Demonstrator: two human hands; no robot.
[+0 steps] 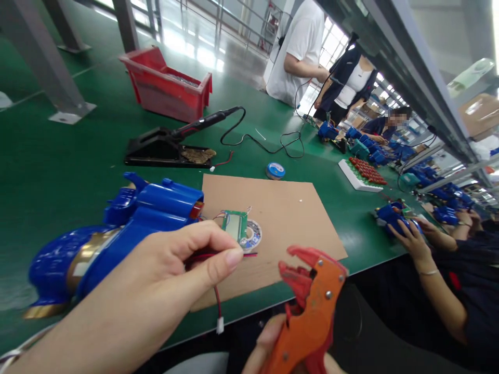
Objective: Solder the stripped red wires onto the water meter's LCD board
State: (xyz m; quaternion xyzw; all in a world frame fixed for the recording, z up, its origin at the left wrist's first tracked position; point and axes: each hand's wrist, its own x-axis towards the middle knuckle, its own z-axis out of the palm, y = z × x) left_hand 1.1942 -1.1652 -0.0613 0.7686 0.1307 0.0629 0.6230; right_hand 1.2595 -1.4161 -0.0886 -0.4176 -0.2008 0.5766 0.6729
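Green bench [97, 145]; left grip [179, 262] pinches perhaps two thin wires [250, 254]; right grip [268, 335] holds one orange stripper [317, 306].

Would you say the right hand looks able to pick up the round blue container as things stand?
Probably not: the right hand is holding the orange tool, though the way over the cardboard to the round blue container looks free.

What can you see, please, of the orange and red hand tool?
The hand tool has a smudged orange body, seemingly metal, with round rivets, and open red jaws pointing to the picture's upper left. It is tilted in the right hand, by the front edge of the table, apart from the wires in the left hand. Its lower end is partly hidden.
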